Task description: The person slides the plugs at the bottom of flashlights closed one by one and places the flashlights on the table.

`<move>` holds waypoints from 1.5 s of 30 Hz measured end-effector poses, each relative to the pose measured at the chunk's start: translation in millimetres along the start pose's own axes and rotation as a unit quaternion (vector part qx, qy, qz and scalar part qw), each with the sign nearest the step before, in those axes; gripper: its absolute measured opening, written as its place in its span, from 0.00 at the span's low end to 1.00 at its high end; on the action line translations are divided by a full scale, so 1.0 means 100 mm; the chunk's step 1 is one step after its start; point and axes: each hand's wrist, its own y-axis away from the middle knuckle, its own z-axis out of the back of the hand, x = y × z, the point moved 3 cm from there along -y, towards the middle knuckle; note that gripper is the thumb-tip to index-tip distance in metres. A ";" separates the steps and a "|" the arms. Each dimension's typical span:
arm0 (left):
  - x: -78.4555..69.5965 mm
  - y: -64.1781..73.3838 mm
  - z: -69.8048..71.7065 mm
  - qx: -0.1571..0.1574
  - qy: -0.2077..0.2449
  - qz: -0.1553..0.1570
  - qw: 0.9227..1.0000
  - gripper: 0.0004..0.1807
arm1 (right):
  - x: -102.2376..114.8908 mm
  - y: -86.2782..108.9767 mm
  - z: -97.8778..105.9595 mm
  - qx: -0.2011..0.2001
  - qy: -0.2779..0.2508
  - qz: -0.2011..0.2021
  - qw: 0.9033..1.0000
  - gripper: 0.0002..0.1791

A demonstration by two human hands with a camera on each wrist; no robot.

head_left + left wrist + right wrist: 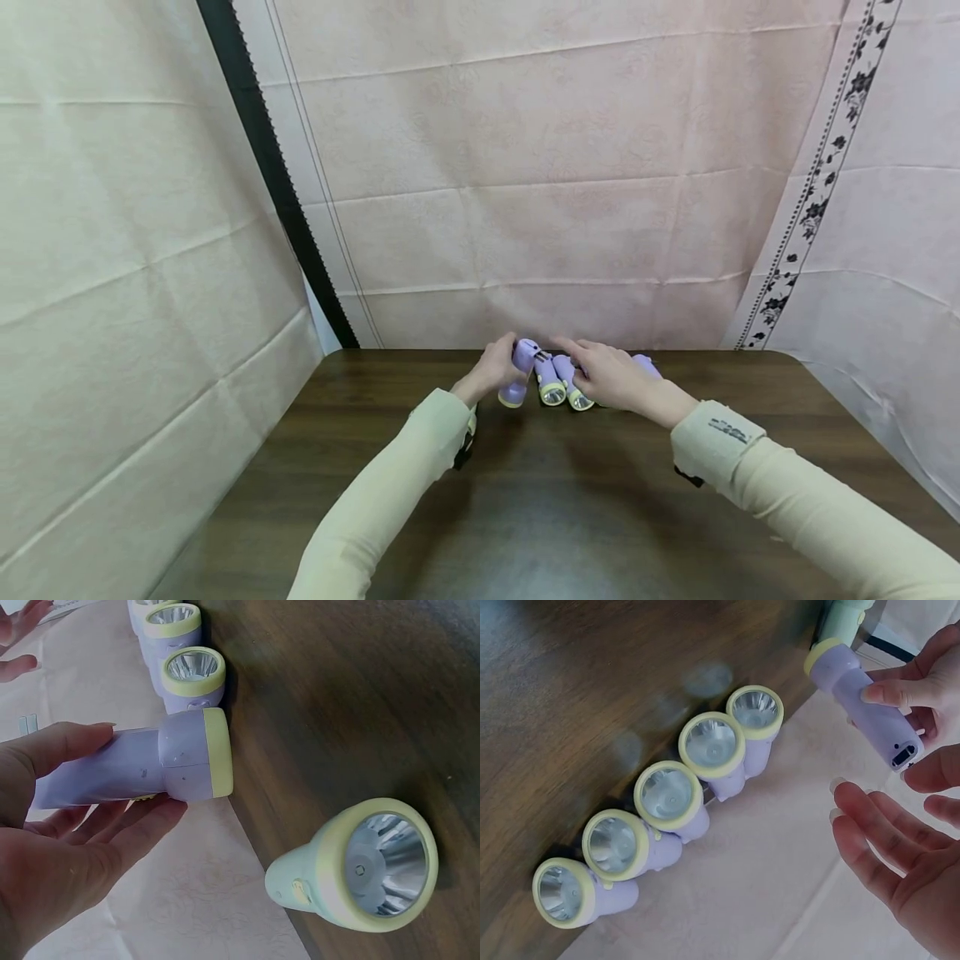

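My left hand (489, 368) grips a purple flashlight (120, 765) by its body, thumb on one side and fingers on the other. Its pale yellow head tilts down toward the table in the head view. Two small prongs (28, 724) stick out near its tail, where a dark slot (904, 755) shows. My right hand (907, 851) hovers close to that tail with fingers spread, holding nothing. A row of several purple flashlights (667, 796) stands beside it, lenses facing the front of the table, partly covered by the right hand in the head view.
A mint-green flashlight (360, 866) lies on the wooden table (525, 517) to the left, mostly behind the left sleeve in the head view. A pale cloth (562, 192) hangs right behind the table's back edge, with more cloth at both sides.
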 end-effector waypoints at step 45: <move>-0.12 0.02 0.18 0.024 -0.079 -0.022 0.996 0.35 | 0.00 -0.11 0.01 0.030 -0.028 -0.058 0.997 0.39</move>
